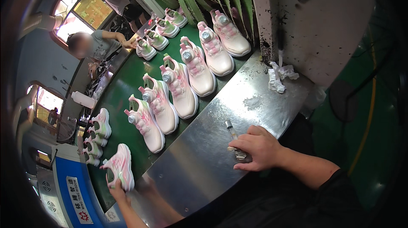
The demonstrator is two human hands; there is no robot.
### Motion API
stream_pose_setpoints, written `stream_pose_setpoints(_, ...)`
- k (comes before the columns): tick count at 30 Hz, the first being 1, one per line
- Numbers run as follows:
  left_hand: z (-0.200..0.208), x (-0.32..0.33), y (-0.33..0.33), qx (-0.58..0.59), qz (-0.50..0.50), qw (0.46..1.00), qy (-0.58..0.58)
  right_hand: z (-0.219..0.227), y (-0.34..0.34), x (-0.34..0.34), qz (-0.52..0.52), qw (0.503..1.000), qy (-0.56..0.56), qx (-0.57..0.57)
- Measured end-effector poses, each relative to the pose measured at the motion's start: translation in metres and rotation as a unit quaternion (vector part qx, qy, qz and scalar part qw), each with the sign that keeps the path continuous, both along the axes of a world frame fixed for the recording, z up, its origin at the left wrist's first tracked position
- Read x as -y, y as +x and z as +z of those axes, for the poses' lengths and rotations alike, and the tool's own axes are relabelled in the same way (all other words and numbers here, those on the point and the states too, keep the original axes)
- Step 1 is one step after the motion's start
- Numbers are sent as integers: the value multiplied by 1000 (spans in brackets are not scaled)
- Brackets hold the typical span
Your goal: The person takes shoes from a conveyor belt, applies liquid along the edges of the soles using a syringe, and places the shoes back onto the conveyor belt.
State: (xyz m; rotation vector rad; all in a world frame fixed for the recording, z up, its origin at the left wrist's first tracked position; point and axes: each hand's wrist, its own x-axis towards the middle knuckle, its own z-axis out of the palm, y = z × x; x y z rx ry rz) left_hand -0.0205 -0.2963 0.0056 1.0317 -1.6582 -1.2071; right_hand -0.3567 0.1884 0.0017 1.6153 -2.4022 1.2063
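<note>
- Resting on the steel worktop (204,160), the right hand (257,148) closes around a small brush (234,136), ready for use.
- Left hand (118,192) grips a pink-white sneaker (120,169) at the green belt's (123,92) edge, steadying it.

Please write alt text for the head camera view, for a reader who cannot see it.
The person's right hand rests on a steel table, holding a small brush, while the left hand grips a pink-and-white sneaker on a green conveyor belt carrying more sneakers.
</note>
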Motion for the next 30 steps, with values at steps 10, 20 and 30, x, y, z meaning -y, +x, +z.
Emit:
stream_pose_setpoints(10, 23, -219, 12, 175, -68, 973, -131, 6, -4, -3, -4, 986, -70, 149)
stream_pose_setpoints(20, -73, 49, 26, 56, -115, 988, 83, 20, -4, -36, -86, 927, -130, 341)
stream_pose_setpoints(30, 49, -108, -69, -129, -162, 964, 165, 12, 0, -21, 58, 928, -123, 346)
